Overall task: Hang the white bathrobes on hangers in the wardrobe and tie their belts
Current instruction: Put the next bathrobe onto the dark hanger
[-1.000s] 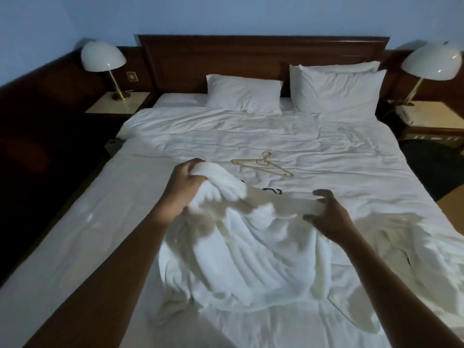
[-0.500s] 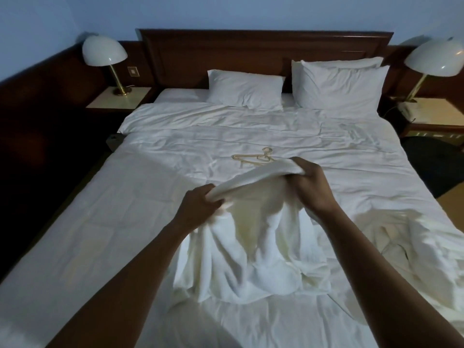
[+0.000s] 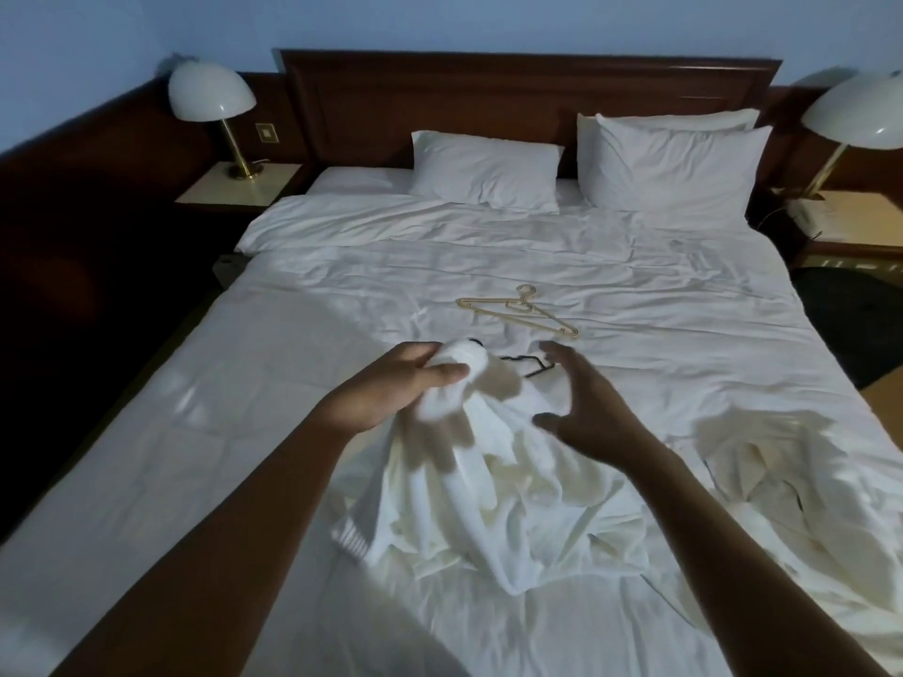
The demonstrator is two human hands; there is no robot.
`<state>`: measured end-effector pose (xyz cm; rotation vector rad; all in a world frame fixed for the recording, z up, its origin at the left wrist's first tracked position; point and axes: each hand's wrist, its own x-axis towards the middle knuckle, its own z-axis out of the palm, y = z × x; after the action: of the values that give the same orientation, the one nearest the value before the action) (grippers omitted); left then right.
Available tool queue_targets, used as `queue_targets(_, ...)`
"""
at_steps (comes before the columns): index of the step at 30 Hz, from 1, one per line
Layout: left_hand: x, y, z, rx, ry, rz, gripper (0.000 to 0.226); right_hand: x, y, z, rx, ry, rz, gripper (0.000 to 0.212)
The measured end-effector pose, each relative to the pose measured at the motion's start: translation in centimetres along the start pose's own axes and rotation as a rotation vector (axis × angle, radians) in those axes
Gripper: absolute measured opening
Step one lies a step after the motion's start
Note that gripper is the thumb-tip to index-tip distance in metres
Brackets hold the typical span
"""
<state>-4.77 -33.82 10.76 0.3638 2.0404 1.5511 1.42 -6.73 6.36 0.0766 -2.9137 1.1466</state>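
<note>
A white bathrobe [image 3: 493, 510] lies bunched on the bed [image 3: 244, 432] in front of me. My left hand [image 3: 391, 388] grips its upper fold and lifts it off the sheet. My right hand [image 3: 581, 403] hovers just right of that fold with fingers spread and curved, holding nothing. A beige hanger [image 3: 518, 315] lies flat on the sheet beyond my hands. A thin black hanger [image 3: 677, 367] peeks out between my hands, partly hidden by the robe. A second white bathrobe [image 3: 782, 481] lies crumpled at the right.
Two white pillows [image 3: 488, 171] lean against the dark wooden headboard [image 3: 527, 90]. A bedside table with a white dome lamp [image 3: 210, 92] stands on the left, another lamp [image 3: 855, 114] on the right. No wardrobe is in view.
My right hand has let go of the robe and now hovers open beside it. My left hand has raised the gripped fold up and away from me, and the beige hanger shows fully.
</note>
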Motion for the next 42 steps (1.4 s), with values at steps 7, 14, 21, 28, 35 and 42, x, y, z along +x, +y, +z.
queue_targets(7,1.6,-0.2,0.1,0.461,-0.108,0.017,0.024,1.3,-2.5,2.8,0.1,-0.122,-0.066,0.012)
queue_targets(14,2.4,-9.9,-3.6,0.609,0.269,-0.095,0.02,2.6,0.3,4.6,0.232,-0.143,0.095,0.034)
queue_targets(21,6.5,-13.1,-6.3,0.362,-0.001,-0.203,0.018,8.3,3.8,8.2,0.26,-0.053,0.248,0.024)
queue_targets(28,11.7,-15.9,-8.1,-0.173,-0.014,-0.308,0.022,15.4,6.9,13.1,0.248,-0.096,0.318,0.016)
queue_targets(35,18.3,-21.4,-9.0,-0.3,0.174,-0.259,0.028,21.5,11.5,19.8,0.161,-0.188,0.323,0.021)
queue_targets(42,21.2,-27.6,-9.5,-0.491,0.313,-0.362,0.022,27.2,19.5,26.7,-0.049,-0.221,0.421,0.039)
